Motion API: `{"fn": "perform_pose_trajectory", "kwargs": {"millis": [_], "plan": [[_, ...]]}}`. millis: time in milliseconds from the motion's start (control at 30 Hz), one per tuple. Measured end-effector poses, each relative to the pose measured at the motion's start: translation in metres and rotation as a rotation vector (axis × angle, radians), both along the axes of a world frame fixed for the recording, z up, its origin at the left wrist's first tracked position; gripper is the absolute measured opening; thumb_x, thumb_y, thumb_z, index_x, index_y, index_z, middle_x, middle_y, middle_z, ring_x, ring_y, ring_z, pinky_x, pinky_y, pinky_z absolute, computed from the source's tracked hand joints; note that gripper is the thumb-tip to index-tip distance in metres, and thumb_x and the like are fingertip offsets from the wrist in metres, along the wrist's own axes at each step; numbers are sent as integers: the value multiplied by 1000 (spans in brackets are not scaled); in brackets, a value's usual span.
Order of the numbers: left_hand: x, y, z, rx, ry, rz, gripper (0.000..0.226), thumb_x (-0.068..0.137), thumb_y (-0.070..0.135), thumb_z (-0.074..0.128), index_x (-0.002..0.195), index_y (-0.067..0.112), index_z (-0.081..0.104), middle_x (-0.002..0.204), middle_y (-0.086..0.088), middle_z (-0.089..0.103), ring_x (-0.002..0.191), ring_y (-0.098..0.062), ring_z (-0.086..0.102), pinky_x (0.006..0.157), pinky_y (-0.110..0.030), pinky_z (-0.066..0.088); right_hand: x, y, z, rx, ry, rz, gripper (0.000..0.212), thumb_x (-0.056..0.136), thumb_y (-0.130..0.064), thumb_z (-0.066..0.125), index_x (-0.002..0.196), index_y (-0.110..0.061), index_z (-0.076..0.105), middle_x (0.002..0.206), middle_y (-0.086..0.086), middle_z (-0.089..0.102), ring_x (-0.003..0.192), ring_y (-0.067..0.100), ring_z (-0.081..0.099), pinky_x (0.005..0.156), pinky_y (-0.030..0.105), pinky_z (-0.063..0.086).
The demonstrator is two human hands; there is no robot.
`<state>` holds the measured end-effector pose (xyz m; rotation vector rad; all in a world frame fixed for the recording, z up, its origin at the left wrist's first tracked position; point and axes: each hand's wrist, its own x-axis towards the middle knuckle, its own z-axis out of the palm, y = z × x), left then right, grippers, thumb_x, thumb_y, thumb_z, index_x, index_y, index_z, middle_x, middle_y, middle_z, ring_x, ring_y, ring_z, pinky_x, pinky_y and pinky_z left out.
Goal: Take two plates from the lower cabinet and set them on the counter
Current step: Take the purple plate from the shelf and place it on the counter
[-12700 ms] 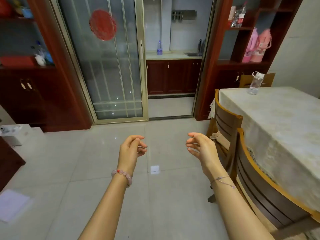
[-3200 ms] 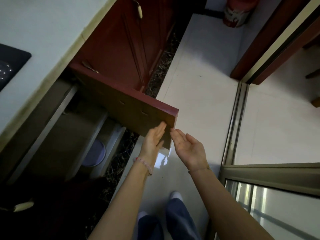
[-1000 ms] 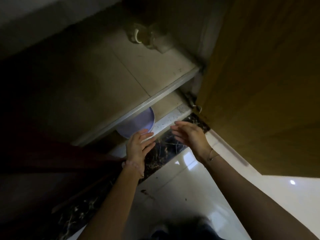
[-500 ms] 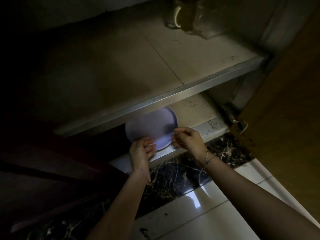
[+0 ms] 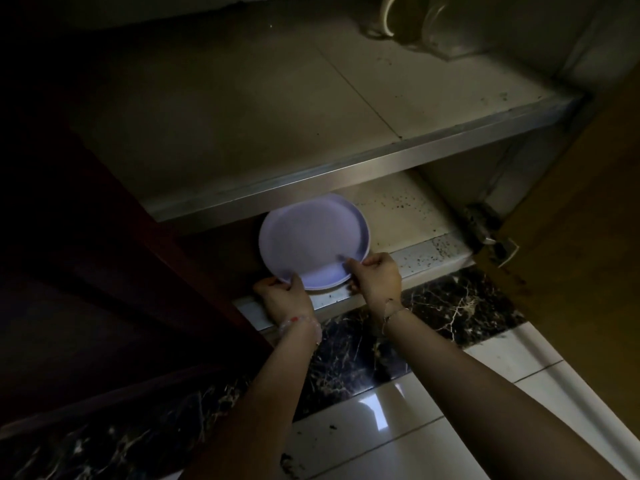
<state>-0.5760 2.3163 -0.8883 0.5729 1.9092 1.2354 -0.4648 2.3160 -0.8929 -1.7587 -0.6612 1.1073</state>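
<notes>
Pale lilac plates lie stacked on the bottom shelf of the open lower cabinet, just under a metal-edged upper shelf. A second rim shows beneath the top plate at its right and near edges. My left hand grips the near left rim of the stack. My right hand pinches the near right rim, thumb on top. The plates' front edge juts over the cabinet's sill. The counter is out of view.
The open cabinet door stands at the right, its hinge beside the shelf. A dark red panel closes the left side. A mug and a glass jar sit far back on the upper shelf. Below lie a dark marble plinth and white floor tiles.
Both hands have closed on the rim of the plates, and the plates have slid forward from under the upper shelf toward the cabinet's sill.
</notes>
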Motion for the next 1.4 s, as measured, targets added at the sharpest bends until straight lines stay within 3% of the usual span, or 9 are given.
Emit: {"fn": "perform_pose_trajectory", "kwargs": {"millis": [100, 233, 367, 433, 767, 867, 1067, 1267, 1400], "plan": [[-3, 0, -2, -27, 50, -28, 45, 79, 9, 63, 118, -5, 45, 106, -29, 62, 99, -41, 61, 85, -46, 50, -4, 5, -8, -21, -120, -37, 32, 73, -26, 76, 81, -19, 46, 78, 12, 68, 72, 34, 67, 75, 51, 56], [-5, 1, -6, -50, 158, -103, 53, 81, 11, 61, 132, 3, 47, 121, -29, 53, 117, -38, 48, 94, -41, 42, -4, 5, -13, 59, -216, -20, 44, 76, -18, 69, 114, -17, 47, 94, 10, 67, 86, 35, 65, 80, 46, 54], [-5, -2, -4, -41, 215, -166, 49, 85, 10, 56, 133, 7, 49, 128, -29, 47, 117, -37, 45, 91, -32, 34, -2, 2, -16, 131, -239, 47, 62, 82, -20, 65, 139, -21, 43, 76, 3, 62, 70, 22, 57, 69, 30, 49], [-5, -4, -3, -45, 205, -177, 48, 86, 10, 55, 133, 7, 50, 128, -28, 46, 111, -38, 48, 86, -27, 32, -2, 1, -17, 158, -235, 62, 62, 83, -19, 63, 142, -24, 41, 66, -1, 58, 61, 17, 52, 62, 25, 45], [-2, -10, -1, 21, 157, -147, 47, 85, 15, 60, 131, 11, 53, 127, -22, 41, 111, -34, 52, 90, -19, 33, 3, -3, -6, 249, -185, 69, 59, 85, -11, 58, 140, -25, 43, 69, -5, 59, 68, 20, 57, 68, 33, 52], [-1, -11, 1, 48, 159, -148, 51, 85, 14, 59, 134, 12, 49, 129, -20, 39, 107, -31, 53, 79, -7, 27, 4, -6, -3, 255, -187, 47, 61, 85, -7, 56, 141, -25, 41, 63, -7, 55, 63, 15, 52, 65, 33, 50], [1, -17, 8, 81, 184, -173, 54, 84, 12, 59, 137, 14, 47, 122, -19, 39, 107, -30, 50, 82, -7, 27, 7, -16, 5, 264, -148, 23, 58, 84, -3, 55, 137, -25, 45, 64, -5, 55, 63, 14, 52, 67, 34, 51], [4, -26, 19, 86, 199, -238, 53, 85, 17, 59, 137, 16, 47, 127, -19, 38, 108, -32, 50, 87, -19, 32, 13, -26, 14, 221, -101, 10, 62, 84, -7, 57, 141, -26, 42, 82, 11, 67, 87, 38, 64, 79, 52, 55], [11, -36, 42, 78, 187, -297, 51, 87, 17, 58, 137, 13, 47, 129, -17, 37, 91, -21, 45, 80, -15, 31, 22, -39, 31, 191, -73, -41, 68, 84, -6, 56, 145, -25, 35, 95, 26, 66, 92, 47, 61, 80, 60, 51]]}}
